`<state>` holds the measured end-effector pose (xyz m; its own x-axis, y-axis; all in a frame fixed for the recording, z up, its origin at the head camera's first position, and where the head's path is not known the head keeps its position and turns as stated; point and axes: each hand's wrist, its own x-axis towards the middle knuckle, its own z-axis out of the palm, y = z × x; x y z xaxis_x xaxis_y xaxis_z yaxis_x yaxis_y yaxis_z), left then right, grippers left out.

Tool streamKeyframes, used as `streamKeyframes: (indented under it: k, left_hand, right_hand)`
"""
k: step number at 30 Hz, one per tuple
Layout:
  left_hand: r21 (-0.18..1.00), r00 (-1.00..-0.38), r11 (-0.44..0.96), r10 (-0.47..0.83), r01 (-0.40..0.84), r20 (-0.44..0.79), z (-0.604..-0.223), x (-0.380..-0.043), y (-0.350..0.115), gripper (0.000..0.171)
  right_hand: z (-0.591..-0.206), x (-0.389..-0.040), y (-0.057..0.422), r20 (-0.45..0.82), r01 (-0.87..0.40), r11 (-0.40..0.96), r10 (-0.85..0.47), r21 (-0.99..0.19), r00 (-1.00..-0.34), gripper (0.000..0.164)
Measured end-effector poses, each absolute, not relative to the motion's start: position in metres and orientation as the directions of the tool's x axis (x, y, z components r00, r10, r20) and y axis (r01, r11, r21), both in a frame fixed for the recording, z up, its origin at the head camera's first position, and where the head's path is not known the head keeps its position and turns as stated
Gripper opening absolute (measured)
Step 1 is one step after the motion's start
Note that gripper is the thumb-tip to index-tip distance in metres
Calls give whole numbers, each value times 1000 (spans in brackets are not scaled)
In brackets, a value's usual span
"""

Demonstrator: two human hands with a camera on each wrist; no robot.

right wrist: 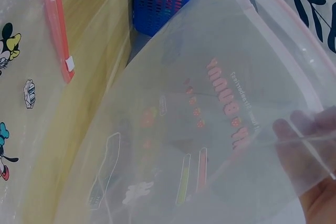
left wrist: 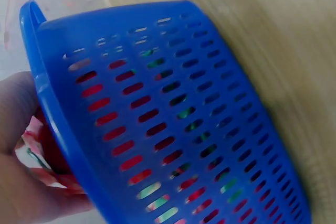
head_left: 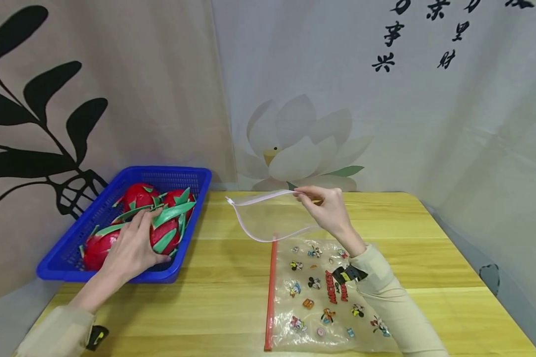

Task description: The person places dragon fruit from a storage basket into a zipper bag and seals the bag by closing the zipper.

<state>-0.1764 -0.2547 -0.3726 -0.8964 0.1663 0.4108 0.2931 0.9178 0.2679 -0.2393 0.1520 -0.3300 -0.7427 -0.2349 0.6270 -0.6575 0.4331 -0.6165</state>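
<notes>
My left hand (head_left: 131,243) reaches into a blue basket (head_left: 188,258) and grips a red dragon fruit (head_left: 164,234) with green leaf tips, fingers over its top and thumb at its near side. More dragon fruits lie around it, one at the back (head_left: 139,196) and one at the near left (head_left: 97,249). In the left wrist view the basket's slotted wall (left wrist: 173,108) hides much of the fruit. My right hand (head_left: 328,210) pinches the rim of a clear zip bag (head_left: 268,214), whose mouth gapes. Pink lettering (right wrist: 226,100) shows on this bag in the right wrist view.
A second clear bag (head_left: 312,327), printed with cartoon figures and edged by a red zip strip (head_left: 271,297), lies flat on the wooden table (head_left: 223,307) under my right forearm. A printed cloth (head_left: 303,59) hangs behind the table.
</notes>
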Motion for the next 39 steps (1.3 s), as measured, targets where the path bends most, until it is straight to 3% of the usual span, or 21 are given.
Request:
streamKeyframes:
  k: [10, 20, 26, 32, 39]
  left_hand:
    - [-20, -621, 858, 387, 513, 682, -366, -180, -249, 105]
    - [-101, -466, 795, 447, 598, 764, -361, -176, -226, 102]
    - [-136, -329, 731, 455, 669, 827, -353, -174, -211, 67]
    - [-126, -331, 752, 427, 647, 841, -345, -164, -199, 52]
    - [-188, -310, 745, 475, 640, 824, -336, -158, -177, 89]
  right_hand:
    - [-331, -239, 154, 639, -663, 435, -225, -610, -735, 16]
    - [-331, -239, 155, 642, -664, 433, -221, -610, -734, 16]
    - [-330, -238, 155, 642, -664, 440, -224, -605, -733, 15]
    - [-328, -236, 154, 639, -662, 452, -231, -597, -734, 16]
    - [-327, -235, 153, 641, -666, 452, -235, -594, -731, 16]
